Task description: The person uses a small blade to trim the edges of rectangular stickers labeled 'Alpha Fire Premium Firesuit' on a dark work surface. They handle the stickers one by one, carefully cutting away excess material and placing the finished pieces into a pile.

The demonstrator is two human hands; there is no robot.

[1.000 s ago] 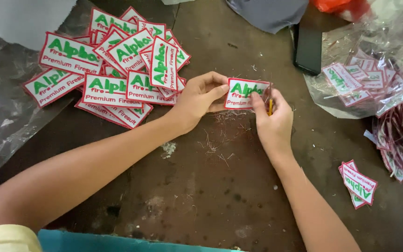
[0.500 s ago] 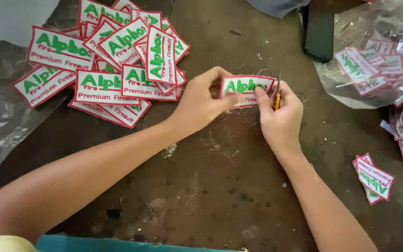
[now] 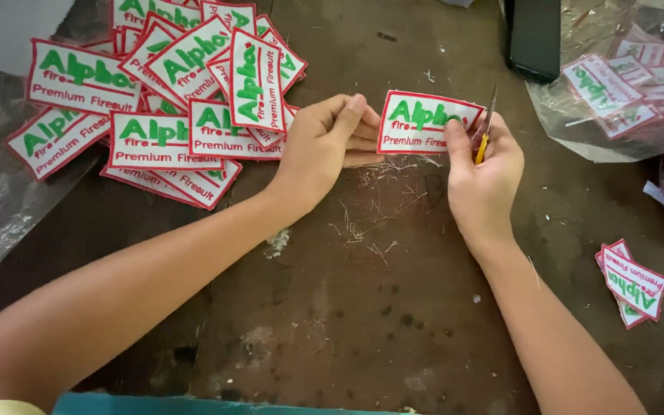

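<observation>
Embroidered patch, white with a red stitched border and green lettering, sits between my two hands just above the dark worktable, toward its far middle. My left hand pinches the patch's left edge, fingers curled under it and thumb on top. My right hand grips the right edge with the thumb pressed on the face of the patch, and the same hand holds a small thread snip with a yellow handle, its blade pointing up past the patch's right corner. I cannot tell whether the blades touch the patch.

Just below the patch, loose thread trimmings lie scattered on the table between my wrists. Toward the far left corner, a heap of matching patches spreads out, overlapping one another, some tilted, the nearest ones just beside my left hand. Under the heap's left side lies a sheet of clear plastic reaching the left edge. At the far right corner, a clear plastic bag holds more patches, and a dark flat object lies beside it. Near the right edge, well apart from my hands, a small stack of patches lies face up.
</observation>
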